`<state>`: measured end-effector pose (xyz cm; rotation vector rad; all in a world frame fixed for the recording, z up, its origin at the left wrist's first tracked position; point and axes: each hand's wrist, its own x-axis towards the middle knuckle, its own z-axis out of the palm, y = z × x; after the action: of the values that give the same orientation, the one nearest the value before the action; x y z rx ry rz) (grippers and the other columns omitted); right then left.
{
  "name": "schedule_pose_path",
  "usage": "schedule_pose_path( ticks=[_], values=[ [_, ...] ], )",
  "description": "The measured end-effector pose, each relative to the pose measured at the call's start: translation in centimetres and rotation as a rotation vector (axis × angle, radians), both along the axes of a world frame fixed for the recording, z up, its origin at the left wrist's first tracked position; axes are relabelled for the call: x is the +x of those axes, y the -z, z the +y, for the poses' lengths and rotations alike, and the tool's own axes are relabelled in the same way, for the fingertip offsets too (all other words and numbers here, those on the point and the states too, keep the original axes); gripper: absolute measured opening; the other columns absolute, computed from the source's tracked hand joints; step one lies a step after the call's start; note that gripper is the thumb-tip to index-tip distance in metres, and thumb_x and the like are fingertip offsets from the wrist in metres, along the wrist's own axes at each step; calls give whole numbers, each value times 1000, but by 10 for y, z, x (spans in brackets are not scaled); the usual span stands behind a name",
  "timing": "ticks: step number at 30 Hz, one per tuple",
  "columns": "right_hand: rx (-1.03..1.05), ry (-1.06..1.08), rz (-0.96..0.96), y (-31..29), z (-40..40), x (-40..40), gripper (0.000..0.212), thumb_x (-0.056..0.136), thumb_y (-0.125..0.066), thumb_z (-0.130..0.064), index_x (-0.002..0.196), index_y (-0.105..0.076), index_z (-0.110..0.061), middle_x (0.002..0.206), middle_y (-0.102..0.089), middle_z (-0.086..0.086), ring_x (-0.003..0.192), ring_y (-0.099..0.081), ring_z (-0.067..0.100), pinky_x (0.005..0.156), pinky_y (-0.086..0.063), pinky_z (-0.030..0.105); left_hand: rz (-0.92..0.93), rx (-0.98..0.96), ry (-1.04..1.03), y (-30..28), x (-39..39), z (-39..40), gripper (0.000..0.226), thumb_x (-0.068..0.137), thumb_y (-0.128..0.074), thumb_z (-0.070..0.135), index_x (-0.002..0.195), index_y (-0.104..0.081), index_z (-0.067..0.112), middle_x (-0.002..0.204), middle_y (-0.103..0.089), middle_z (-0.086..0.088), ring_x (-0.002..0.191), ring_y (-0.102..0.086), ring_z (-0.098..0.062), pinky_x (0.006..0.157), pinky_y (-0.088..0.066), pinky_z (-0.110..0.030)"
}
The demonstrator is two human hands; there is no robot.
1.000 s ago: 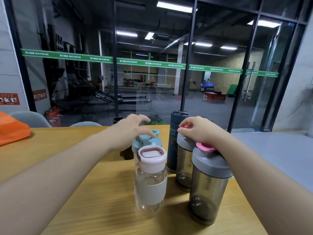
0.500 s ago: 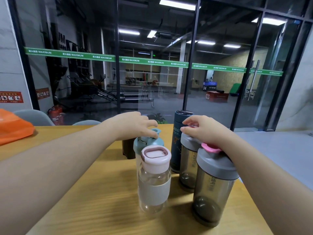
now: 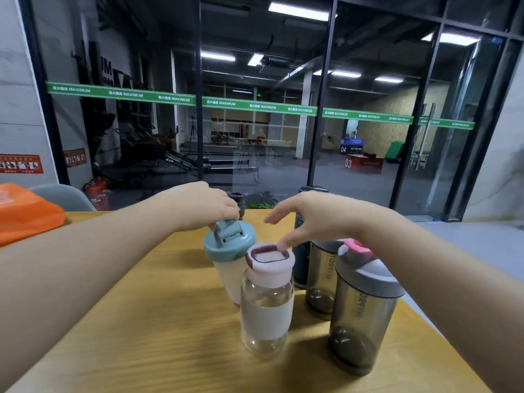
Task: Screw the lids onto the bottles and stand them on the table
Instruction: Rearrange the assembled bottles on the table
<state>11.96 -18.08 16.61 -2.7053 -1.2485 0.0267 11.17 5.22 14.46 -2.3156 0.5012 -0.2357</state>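
On the yellow wooden bench (image 3: 141, 321) stand two smoky grey shaker bottles with grey lids (image 3: 365, 307), a clear glass bottle with a pale pink lid (image 3: 266, 302) and a white bottle with a teal flip lid (image 3: 229, 259), which is tilted. The left hand (image 3: 204, 205) pinches the teal lid's handle; steady that bottle upright by its body. The right hand (image 3: 317, 217) hovers, fingers (image 3: 283, 245) apart, one tip touching the pink lid.

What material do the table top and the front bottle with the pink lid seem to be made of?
Table top: probably wood or wood-look laminate, with visible grain and a soft sheen.
Bottle with the pink lid: clear glass or hard plastic, see-through and glossy, with a matte pale sleeve.
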Motion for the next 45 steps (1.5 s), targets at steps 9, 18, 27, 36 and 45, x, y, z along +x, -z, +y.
schedule_pose_path(
  ticks=[9,18,27,36,45],
  values=[
    [-363,20,141,7,33,-14,80,75,-74,-48,142,-32,-40,139,-41,-10,119,-43,17,94,-35,31,116,-49,-194,-1,-18,-6,30,96,-49,32,125,-43,26,121,-54,3,113,-52,-21,91,-45,-41],
    [-341,82,149,11,38,-5,68,77,-76,-34,135,-40,-35,125,-45,-4,108,-51,22,71,-47,22,235,-394,-313,-8,-48,-12,32,98,-45,35,128,-43,25,120,-48,3,101,-52,-19,88,-43,-36],
    [-280,125,169,15,42,12,66,81,-72,-29,139,-39,-33,137,-43,-1,113,-45,21,74,-45,20,259,-527,-349,-4,-59,-5,30,98,-40,41,125,-47,30,118,-46,5,97,-53,-16,89,-43,-34],
    [-300,142,127,17,42,15,74,83,-69,-41,146,-31,-34,149,-36,-5,132,-37,22,104,-34,34,264,-670,-270,-2,-67,-8,33,98,-40,43,128,-48,31,114,-46,9,105,-50,-12,91,-39,-29],
    [-289,123,97,17,34,12,72,86,-61,-49,147,-30,-31,151,-37,-6,135,-38,19,110,-30,37,252,-705,-192,6,-74,-17,37,98,-37,45,131,-47,31,126,-48,9,113,-49,-12,100,-39,-35]
  ],
)
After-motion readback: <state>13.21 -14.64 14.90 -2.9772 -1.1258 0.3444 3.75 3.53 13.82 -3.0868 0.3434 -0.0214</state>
